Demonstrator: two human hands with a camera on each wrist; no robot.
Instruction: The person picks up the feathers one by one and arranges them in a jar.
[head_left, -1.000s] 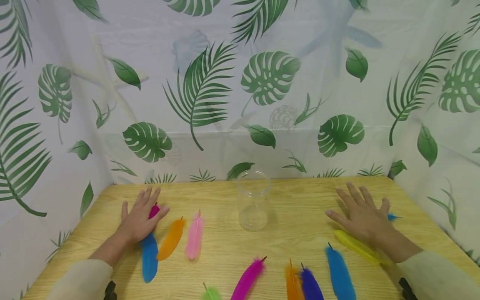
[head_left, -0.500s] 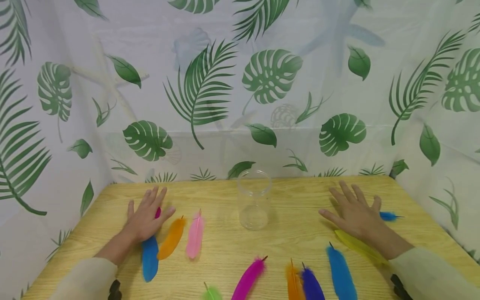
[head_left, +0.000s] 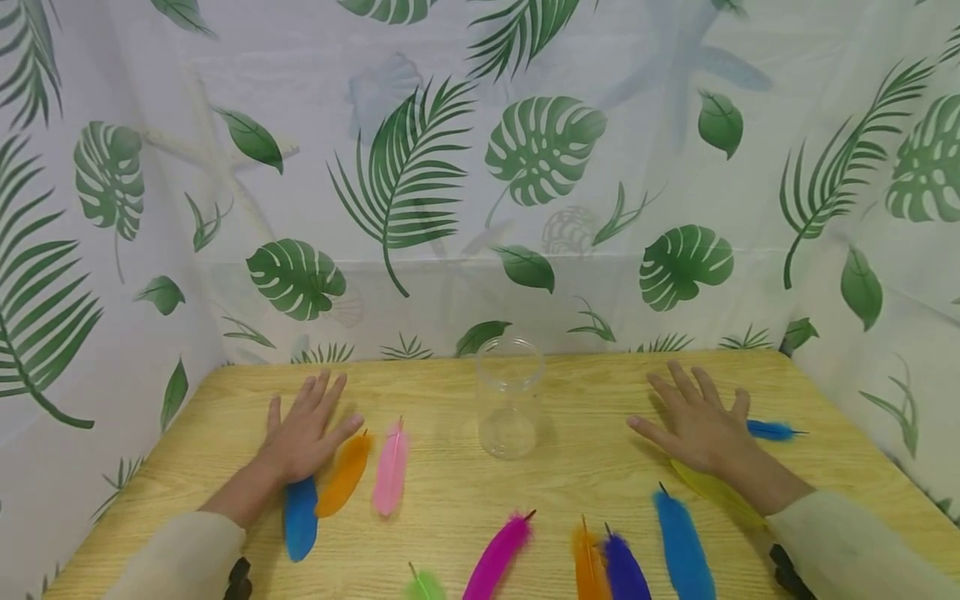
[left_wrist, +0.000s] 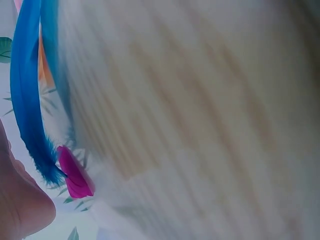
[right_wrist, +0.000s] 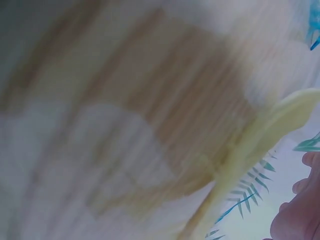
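Observation:
Both hands are spread with nothing in their fingers. On the left, my left hand (head_left: 303, 437) is over the upper end of a blue feather (head_left: 301, 521). A magenta feather (left_wrist: 75, 172) by that blue one shows in the left wrist view; the hand hides it in the head view. My right hand (head_left: 697, 429) covers part of a yellow feather (head_left: 720, 492), with a small blue feather (head_left: 772, 430) just past its little finger. Whether either palm touches the table, I cannot tell. Between the hands stands a clear plastic cup (head_left: 510, 408), upright.
On the wooden table (head_left: 450, 483) lie an orange feather (head_left: 343, 475) and a pink feather (head_left: 391, 471). Nearer are a magenta feather (head_left: 498, 554), a green feather (head_left: 425, 586), another orange feather (head_left: 588, 567), a purple feather (head_left: 625, 567) and a large blue feather (head_left: 682, 546). A leaf-print cloth (head_left: 450, 325) hangs behind.
Both hands have slid inward, the left one rightward and the right one leftward. The left hand now hides the magenta feather; more of the small blue feather shows at right.

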